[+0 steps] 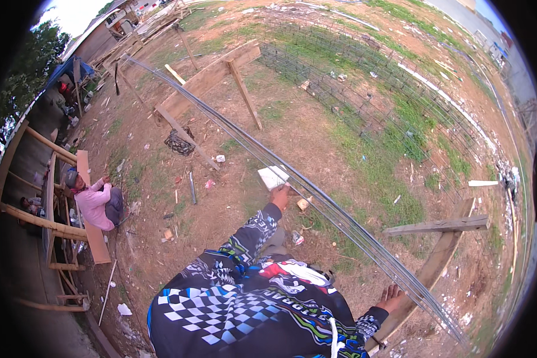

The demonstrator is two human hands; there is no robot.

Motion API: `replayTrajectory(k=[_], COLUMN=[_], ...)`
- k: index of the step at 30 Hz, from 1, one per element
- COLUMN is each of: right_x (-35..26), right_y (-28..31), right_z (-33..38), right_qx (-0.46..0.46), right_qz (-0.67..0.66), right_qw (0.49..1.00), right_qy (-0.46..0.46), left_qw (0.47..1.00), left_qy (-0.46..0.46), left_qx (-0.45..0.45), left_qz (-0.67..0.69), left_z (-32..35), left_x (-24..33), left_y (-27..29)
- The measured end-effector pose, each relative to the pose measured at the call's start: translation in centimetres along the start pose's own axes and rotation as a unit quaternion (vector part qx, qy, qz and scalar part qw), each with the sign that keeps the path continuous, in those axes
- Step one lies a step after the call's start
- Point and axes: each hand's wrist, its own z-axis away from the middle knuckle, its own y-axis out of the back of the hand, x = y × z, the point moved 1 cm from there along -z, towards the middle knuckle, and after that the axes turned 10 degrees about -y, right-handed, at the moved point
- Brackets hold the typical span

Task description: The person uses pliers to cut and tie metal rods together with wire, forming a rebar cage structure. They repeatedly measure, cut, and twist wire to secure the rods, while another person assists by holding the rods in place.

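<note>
A bundle of long grey steel bars [244, 136] runs slantwise from the far left to the near right, raised on wooden supports. My left hand [280, 196] is at the near side of the bundle, its fingers closed about a lower steel bar. Just beyond that hand is a white flat piece [273, 177] on the ground. My right hand [391, 298] is stretched out with its fingers apart, beside the near end of the bars and over a wooden plank [434, 268]. Whether its fingertips touch the bars I cannot tell.
A wooden trestle [212, 80] bears the bars' far part; a coil of dark wire [179, 142] hangs on its leg. A wooden beam [438, 225] stands at the right. Long steel cages [364, 89] lie on the grass. A person in pink [95, 206] squats at left beside a board [95, 238].
</note>
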Motion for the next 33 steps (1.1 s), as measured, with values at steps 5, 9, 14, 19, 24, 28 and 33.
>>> replayTrajectory(k=[5, 9, 14, 19, 24, 28, 33], right_x=[0.0, -0.5, -2.1, -2.6, -4.0, -3.0, -2.2], right_y=[-2.6, -6.5, -2.3, -1.8, -3.2, -3.9, -5.3], right_z=[-1.3, -0.8, -1.4, -1.4, 2.2, 1.6, 2.4], right_qx=[0.008, 0.040, 0.146, 0.142, 0.100, 0.063, 0.024], right_qz=[-0.032, -0.029, -0.052, -0.024, 0.027, 0.001, -0.001], right_qw=[0.996, 0.997, 0.980, 0.984, 0.990, 0.994, 0.998], right_qy=[0.080, 0.053, 0.124, 0.107, 0.098, 0.091, 0.064], left_qw=[0.997, 0.999, 0.994, 0.995, 0.998, 0.996, 0.999], left_qy=[0.032, 0.003, 0.047, 0.055, 0.035, 0.037, 0.007], left_qx=[-0.046, -0.007, -0.097, -0.074, -0.033, 0.014, -0.005], left_qz=[0.046, 0.049, 0.002, -0.034, -0.035, -0.074, -0.034], left_z=[-0.4, -5.8, -3.3, -2.4, -6.7, -9.5, -9.7], left_x=[2.1, 2.2, 3.6, 3.3, 1.7, 1.2, 2.1], left_y=[1.9, 8.4, 2.5, 2.3, 3.6, 4.5, 5.9])
